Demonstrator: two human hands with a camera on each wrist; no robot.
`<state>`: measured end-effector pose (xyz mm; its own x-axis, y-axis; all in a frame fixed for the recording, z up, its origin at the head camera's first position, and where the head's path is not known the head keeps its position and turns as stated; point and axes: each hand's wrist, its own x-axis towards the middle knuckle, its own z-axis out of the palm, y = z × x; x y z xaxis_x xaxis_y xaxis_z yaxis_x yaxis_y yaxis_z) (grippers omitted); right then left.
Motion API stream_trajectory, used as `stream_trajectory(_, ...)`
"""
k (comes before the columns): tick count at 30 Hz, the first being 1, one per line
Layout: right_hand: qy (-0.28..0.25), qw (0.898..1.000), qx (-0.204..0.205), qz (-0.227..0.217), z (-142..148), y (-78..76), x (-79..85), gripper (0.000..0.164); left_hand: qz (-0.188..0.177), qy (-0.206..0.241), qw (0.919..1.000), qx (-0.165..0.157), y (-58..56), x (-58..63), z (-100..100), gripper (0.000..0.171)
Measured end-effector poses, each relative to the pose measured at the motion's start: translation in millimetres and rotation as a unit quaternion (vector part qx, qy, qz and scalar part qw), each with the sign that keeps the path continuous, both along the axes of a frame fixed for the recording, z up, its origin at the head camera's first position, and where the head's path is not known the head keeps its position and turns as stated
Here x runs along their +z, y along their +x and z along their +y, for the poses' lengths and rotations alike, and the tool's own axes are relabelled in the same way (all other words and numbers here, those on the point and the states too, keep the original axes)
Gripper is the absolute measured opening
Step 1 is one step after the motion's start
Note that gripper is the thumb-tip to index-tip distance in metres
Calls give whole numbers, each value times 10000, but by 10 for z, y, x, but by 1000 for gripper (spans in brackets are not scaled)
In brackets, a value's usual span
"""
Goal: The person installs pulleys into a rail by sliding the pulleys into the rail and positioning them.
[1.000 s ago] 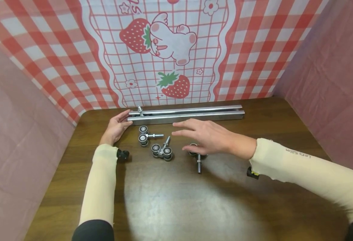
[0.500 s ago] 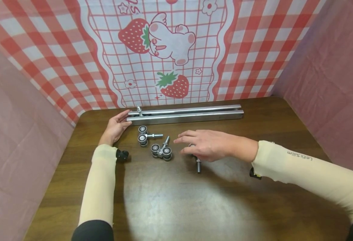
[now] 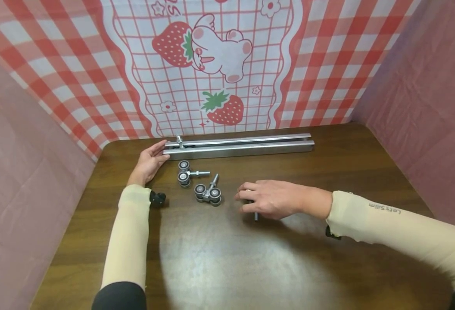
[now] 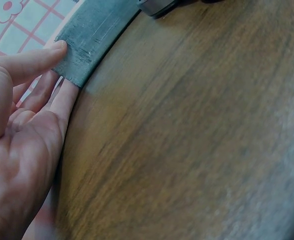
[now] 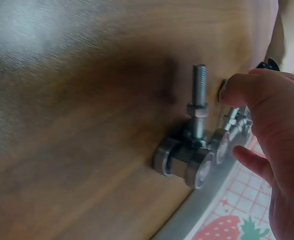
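My left hand (image 3: 149,162) holds the near-left end of a silver metal track rail (image 3: 243,150), thumb on the front wall and fingers at the end, as the left wrist view also shows. One roller trolley (image 3: 179,142) sits inside the rail's slot near that hand, its bolt sticking up. My right hand (image 3: 271,198) is over another roller trolley (image 5: 201,170), fingers bent downward and spread. In the right wrist view a gap shows between the fingers and that trolley; from the head, only its bolt (image 3: 256,216) shows clearly.
Two more roller trolleys lie between the hands: one trolley (image 3: 184,177) just in front of the rail, another trolley (image 3: 208,195) nearer the middle. The brown wooden table (image 3: 219,267) ends at a red checked cloth (image 3: 320,64), with pink cloth (image 3: 425,107) at the sides.
My right hand has come down and toward me over the rightmost trolley, its fingers bending from nearly straight. The left hand has stayed at the rail end.
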<state>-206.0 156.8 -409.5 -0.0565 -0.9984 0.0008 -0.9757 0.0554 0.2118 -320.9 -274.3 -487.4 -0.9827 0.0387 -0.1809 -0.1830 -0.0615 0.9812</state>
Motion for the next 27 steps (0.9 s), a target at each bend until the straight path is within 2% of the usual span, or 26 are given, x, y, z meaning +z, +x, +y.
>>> stream_trajectory(4,-14,9999,74,80,25,26,-76,44,-56,23,10000,28,-3,11,-12,75)
stream_trajectory(14,-429,9976,442,327,108,24,-304,20,-72,-58,10000,-8,-13,17,-5,75)
stream_trajectory(19,-727,9926,702,672,115,-7,-379,10,-78,-125,9999,-10,-21,15,-1,73)
stream_trajectory(23,-910,9876,883,928,102,-17,-407,15,-104,-137,9998,25,-15,17,-7,74)
stream_trajectory(27,-901,9868,887,1009,100,-11,-411,18,-115,-74,9999,45,-9,15,-5,74)
